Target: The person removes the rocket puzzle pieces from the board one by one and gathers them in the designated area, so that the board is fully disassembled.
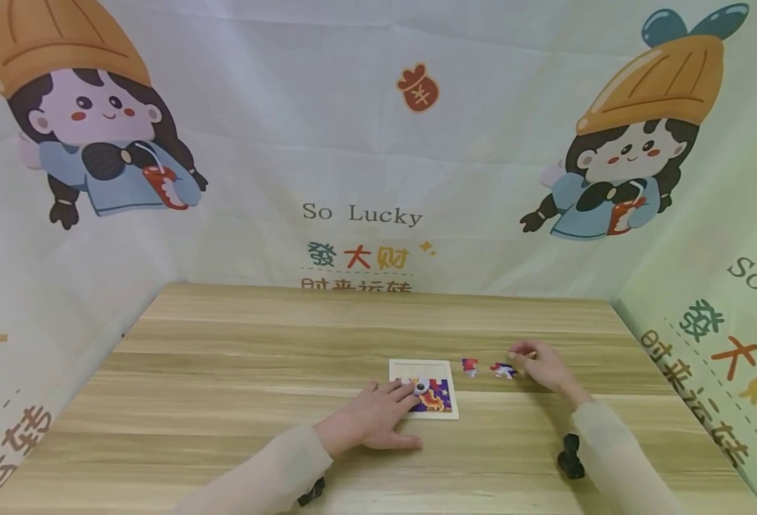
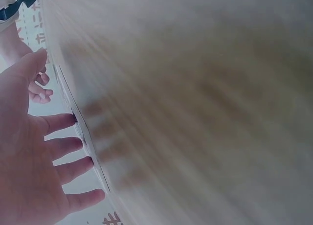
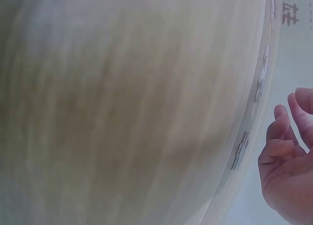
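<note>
Tray (image 1: 423, 370) on worktop (image 1: 256, 357), a bit right of middle, well short of far edge. In it: fitted puzzle pieces (image 1: 439, 402) across the near part; far strip bare. Left hand (image 1: 378, 415) over tray's left side, fingers straight, spread apart. Two loose pieces (image 1: 470, 368) on worktop, between tray and right edge. Right hand (image 1: 541, 366) just beside the outer one, fingers curled; can't tell if fingertips pinch anything.
</note>
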Demonstrator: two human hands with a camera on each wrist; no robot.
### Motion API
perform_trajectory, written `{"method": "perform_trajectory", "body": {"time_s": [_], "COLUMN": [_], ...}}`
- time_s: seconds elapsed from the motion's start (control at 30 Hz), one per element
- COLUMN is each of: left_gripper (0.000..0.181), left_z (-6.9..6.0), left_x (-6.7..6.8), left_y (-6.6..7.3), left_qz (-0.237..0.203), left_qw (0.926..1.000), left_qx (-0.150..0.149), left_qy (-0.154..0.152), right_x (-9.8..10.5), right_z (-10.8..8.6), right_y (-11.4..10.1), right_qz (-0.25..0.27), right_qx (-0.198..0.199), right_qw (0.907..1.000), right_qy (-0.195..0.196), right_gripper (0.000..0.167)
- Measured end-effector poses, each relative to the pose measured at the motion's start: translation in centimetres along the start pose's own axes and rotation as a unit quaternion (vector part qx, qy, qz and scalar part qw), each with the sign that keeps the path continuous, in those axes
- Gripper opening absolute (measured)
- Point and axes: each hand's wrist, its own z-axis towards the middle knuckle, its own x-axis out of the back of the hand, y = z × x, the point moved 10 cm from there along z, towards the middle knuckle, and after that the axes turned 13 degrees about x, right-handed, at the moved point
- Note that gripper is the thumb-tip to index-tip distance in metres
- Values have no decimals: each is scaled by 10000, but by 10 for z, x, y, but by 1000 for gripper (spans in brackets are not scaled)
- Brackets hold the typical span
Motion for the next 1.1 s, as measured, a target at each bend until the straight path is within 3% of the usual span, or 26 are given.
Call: {"method": "perform_trajectory", "body": {"time_s": [0.53,0.83,1.1], "left_gripper": [74,74,72], "left_z": [-1,-5,-10], "left_x": [-2,-5,-4], "left_y": [-2,-7,-7], "left_qz": [-238,-355,-562], "left_qw": [9997,9984,9961], "left_qx": [-76,323,460], "left_qy": [-12,-295,-499], "right_x": [-16,-25,-36], "right_z": [7,7,12], "right_y": [-14,-25,-36], "right_qz": [98,452,593], "right_qx": [237,260,225], "right_qw": [9995,9980,9969], "right_qy": [-198,-348,-465], "right_gripper": [17,20,21]}}
